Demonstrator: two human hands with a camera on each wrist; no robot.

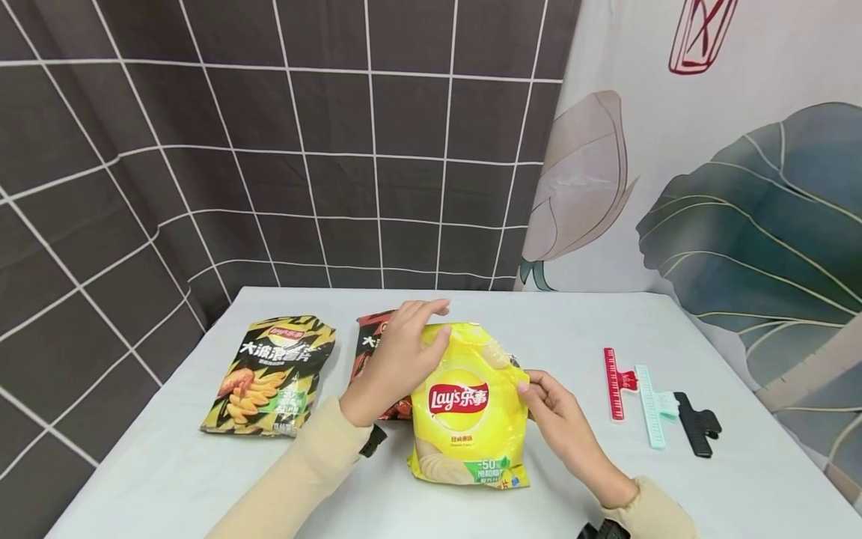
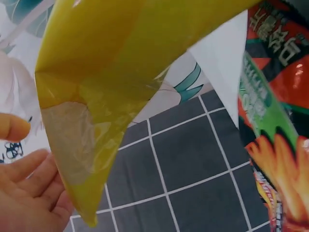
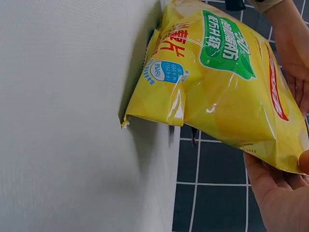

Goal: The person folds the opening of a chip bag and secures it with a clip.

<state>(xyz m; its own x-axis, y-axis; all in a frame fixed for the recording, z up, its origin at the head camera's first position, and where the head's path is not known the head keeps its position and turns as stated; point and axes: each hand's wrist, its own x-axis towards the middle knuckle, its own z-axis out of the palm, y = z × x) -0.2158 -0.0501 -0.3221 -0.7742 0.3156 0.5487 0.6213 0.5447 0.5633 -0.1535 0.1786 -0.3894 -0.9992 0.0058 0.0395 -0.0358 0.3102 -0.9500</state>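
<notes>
A yellow Lay's potato chip bag [image 1: 468, 438] stands tilted up at mid-table, its lower edge by the white surface. My right hand [image 1: 555, 412] pinches its upper right edge between thumb and fingers; the right wrist view shows the thumb in front and fingers behind the bag [image 3: 227, 96]. Beside the upper left of the bag, my left hand [image 1: 404, 344] is raised with thumb and fingers spread apart. In the left wrist view, the fingers of that hand [image 2: 29, 193] lie close to the bag's edge; whether they touch it I cannot tell.
A red-and-black chip bag [image 1: 374, 329] lies partly hidden behind my left hand and the yellow bag. Farther left lies a black-and-yellow chip bag [image 1: 269, 374]. On the right side are a red clip [image 1: 611, 385], a light-blue clip [image 1: 649, 408] and a black clip [image 1: 694, 424].
</notes>
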